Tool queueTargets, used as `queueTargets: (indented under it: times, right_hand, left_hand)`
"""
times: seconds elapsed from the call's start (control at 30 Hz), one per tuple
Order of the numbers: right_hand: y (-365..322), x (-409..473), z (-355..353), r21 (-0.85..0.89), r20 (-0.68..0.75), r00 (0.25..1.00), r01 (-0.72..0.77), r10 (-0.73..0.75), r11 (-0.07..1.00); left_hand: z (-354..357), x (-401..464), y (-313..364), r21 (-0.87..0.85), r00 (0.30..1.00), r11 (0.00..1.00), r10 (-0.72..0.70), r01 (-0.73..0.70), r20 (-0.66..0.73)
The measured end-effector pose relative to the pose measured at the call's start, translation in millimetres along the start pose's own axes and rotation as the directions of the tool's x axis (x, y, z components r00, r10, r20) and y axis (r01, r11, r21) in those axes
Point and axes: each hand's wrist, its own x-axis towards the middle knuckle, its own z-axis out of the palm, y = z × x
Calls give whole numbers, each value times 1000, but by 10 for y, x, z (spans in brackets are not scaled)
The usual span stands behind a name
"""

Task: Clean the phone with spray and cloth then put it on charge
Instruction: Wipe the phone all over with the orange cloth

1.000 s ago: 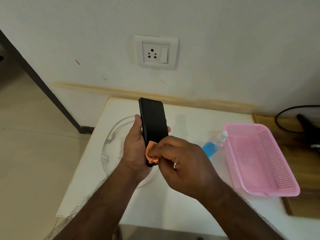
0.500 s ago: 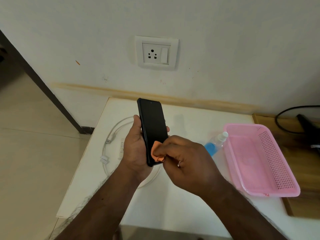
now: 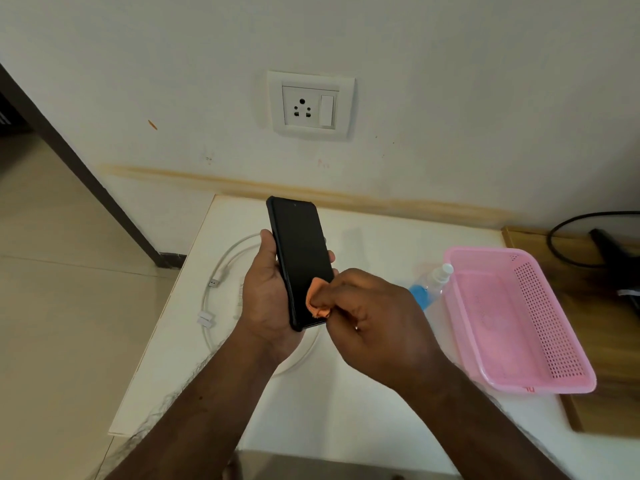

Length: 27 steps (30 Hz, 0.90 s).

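So that its dark screen faced the wiping, the phone was gripped above the table by the left hand, while the orange cloth was pinched against its lower end by the right hand.

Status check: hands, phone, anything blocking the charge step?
Left hand grips phone. Right hand pinches orange cloth on lower screen. Charging cable on table, wall socket unobstructed.

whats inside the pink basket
Nothing shows inside the pink basket: its floor looks bare apart from a faint moulded mark. The spray bottle lies outside, against its left wall. The inside of the near wall is hidden by its rim.
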Motion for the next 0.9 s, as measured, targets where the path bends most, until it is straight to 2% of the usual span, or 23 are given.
queueTargets:
  times: [0.1, 0.23, 0.4, 0.47, 0.63, 0.8, 0.9]
  right_hand:
    - [-91, -14, 49, -15, -12, 998, 55, -55, 998]
    - [-126, -14, 28, 9, 99, 985, 141, -141, 990]
    - [66, 2, -8, -21, 0, 1000, 11, -11, 1000]
    - [48, -2, 34, -48, -35, 999, 3, -5, 999]
    - [-56, -13, 40, -27, 72, 991, 111, -109, 993]
    - [124, 17, -31, -71, -49, 997, -64, 61, 995]
    - [55, 12, 17, -82, -39, 998, -45, 42, 996]
  left_hand:
    - [-1, -5, 12, -37, 1000, 999, 27, -27, 9]
    - [6, -3, 17, -78, 999, 996, 33, -31, 21]
    - [26, -28, 35, -13, 1000, 1000, 14, -13, 16]
    - [20, -33, 51, -20, 1000, 1000, 13, -13, 11]
    - [-10, -24, 74, -58, 1000, 998, 25, -25, 10]
    - [-16, -7, 64, -60, 999, 998, -2, 5, 52]
    - [-53, 6, 50, -52, 998, 999, -6, 9, 54]
